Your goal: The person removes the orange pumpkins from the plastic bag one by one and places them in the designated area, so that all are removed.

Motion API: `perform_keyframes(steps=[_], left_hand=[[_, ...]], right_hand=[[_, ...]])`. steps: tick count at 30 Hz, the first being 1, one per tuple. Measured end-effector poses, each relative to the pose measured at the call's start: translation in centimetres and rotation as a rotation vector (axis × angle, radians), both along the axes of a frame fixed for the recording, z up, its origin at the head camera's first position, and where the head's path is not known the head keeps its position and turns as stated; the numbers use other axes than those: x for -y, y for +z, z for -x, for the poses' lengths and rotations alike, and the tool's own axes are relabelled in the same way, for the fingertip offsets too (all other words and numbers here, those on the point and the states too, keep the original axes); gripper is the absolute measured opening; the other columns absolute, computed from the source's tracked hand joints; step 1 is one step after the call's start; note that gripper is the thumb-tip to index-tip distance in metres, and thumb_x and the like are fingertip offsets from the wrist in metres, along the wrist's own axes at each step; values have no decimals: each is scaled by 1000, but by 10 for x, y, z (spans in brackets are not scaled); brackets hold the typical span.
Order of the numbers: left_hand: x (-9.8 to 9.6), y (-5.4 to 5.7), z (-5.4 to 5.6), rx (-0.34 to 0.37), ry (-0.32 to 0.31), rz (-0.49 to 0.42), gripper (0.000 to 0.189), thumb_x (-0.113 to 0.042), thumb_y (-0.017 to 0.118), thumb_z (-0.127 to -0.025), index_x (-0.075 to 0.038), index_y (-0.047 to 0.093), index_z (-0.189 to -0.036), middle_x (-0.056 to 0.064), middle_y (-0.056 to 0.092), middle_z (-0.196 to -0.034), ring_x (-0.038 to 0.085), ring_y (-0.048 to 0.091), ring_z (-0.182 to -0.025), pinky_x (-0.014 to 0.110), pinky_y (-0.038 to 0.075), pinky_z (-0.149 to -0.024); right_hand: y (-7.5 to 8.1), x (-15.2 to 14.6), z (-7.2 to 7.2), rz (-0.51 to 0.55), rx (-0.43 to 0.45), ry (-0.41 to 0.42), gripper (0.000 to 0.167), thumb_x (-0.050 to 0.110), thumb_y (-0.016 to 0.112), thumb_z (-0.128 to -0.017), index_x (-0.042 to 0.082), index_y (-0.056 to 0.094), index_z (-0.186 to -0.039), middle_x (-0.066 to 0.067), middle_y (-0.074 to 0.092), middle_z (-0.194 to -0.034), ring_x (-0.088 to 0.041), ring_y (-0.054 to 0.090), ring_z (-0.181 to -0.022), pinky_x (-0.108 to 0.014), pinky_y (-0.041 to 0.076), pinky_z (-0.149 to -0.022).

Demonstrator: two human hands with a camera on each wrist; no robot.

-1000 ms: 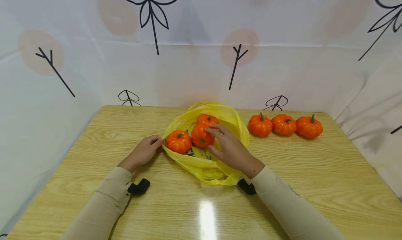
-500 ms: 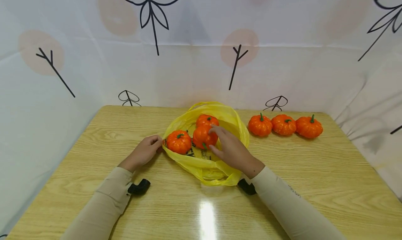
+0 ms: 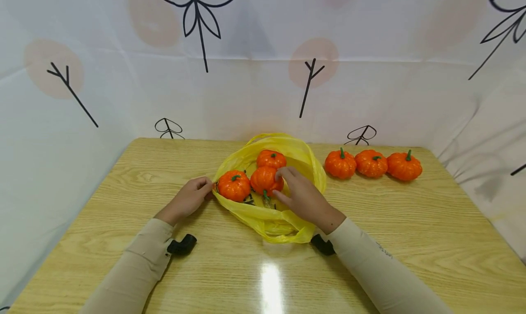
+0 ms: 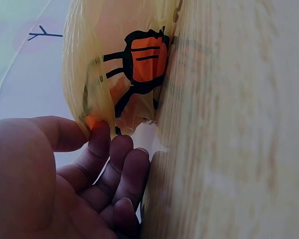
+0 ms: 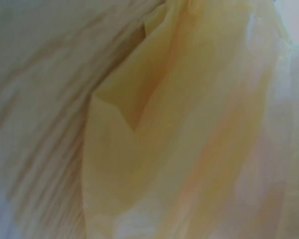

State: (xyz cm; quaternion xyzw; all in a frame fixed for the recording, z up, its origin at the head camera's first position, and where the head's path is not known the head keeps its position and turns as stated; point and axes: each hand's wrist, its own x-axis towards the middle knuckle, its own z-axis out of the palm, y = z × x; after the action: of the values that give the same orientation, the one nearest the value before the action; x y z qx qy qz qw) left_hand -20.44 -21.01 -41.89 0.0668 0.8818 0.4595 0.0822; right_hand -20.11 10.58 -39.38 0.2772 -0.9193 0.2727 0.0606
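Observation:
A yellow plastic bag (image 3: 271, 223) lies on the table with its mouth spread wide. My left hand (image 3: 189, 200) pinches the bag's left rim between thumb and index finger, as the left wrist view also shows. Three small orange pumpkins are inside: a left pumpkin (image 3: 233, 186), a back pumpkin (image 3: 272, 158) and a front pumpkin (image 3: 265, 179) with its green stem tipped toward me. My right hand (image 3: 306, 196) reaches into the bag, its curled fingers and thumb at the front pumpkin's right side. In the right wrist view the bag's wall (image 5: 179, 124) hides that hand.
Three more orange pumpkins stand in a row at the table's back right: one near the bag (image 3: 340, 164), a middle one (image 3: 371, 163) and an end one (image 3: 404, 165). A patterned white cloth (image 3: 246, 95) hangs behind the wooden table (image 3: 222, 277).
The front pumpkin has turned and settled slightly, its stem now pointing lower toward me. My right fingers have drawn in and curled at its right side. My left hand stays put.

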Motion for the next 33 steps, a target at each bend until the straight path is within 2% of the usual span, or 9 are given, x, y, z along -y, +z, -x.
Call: perform_keyframes(steps=[3, 10, 18, 22, 26, 29, 33], left_hand=[[0, -1, 0, 1, 4, 3, 34, -32, 43, -108, -8, 60, -93, 11, 60, -93, 22, 50, -80, 34, 41, -78], [1, -1, 1, -2, 3, 6, 33, -31, 43, -108, -8, 60, -93, 11, 60, -93, 22, 51, -82, 34, 41, -78], [0, 0, -1, 1, 4, 3, 33, -32, 43, -108, -8, 61, -93, 11, 60, -94, 22, 52, -82, 34, 41, -78], [0, 0, -1, 2, 8, 5, 34, -32, 42, -108, -8, 61, -93, 11, 61, -94, 22, 52, -83, 34, 41, -79], [0, 0, 0, 0, 6, 9, 34, -31, 42, -109, -7, 60, -93, 11, 60, -93, 22, 52, -83, 34, 41, -79], [0, -1, 0, -2, 4, 12, 35, -30, 42, -109, -6, 60, -92, 11, 60, -92, 22, 51, -81, 34, 41, -78], [1, -2, 1, -4, 3, 16, 35, -30, 42, -109, -6, 60, -91, 11, 60, -91, 22, 51, -80, 34, 41, -78]], right_hand=[[0, 0, 0, 3, -2, -8, 27, 22, 72, -94, 12, 52, -108, -10, 57, -115, -20, 50, -79, -30, 46, -70], [1, 1, 0, 16, -5, -75, 24, 23, 72, -94, 11, 54, -104, -9, 58, -107, -15, 41, -62, -25, 40, -58], [3, 2, -1, 51, 3, -112, 24, 20, 73, -93, 8, 54, -100, -10, 60, -100, -19, 47, -72, -30, 42, -65], [3, 2, 0, 71, 29, -110, 28, 20, 73, -93, 7, 54, -110, -9, 63, -107, -24, 58, -88, -34, 50, -76], [2, 2, 1, 97, 50, -95, 42, 19, 72, -93, 6, 51, -128, -13, 63, -121, -29, 65, -105, -41, 56, -88], [2, 1, 2, 101, 47, -81, 53, 18, 73, -93, 7, 47, -138, -14, 62, -125, -30, 65, -108, -43, 56, -90], [1, 1, 2, 86, 33, -71, 58, 19, 73, -93, 8, 45, -143, -15, 62, -126, -31, 64, -108, -43, 56, -90]])
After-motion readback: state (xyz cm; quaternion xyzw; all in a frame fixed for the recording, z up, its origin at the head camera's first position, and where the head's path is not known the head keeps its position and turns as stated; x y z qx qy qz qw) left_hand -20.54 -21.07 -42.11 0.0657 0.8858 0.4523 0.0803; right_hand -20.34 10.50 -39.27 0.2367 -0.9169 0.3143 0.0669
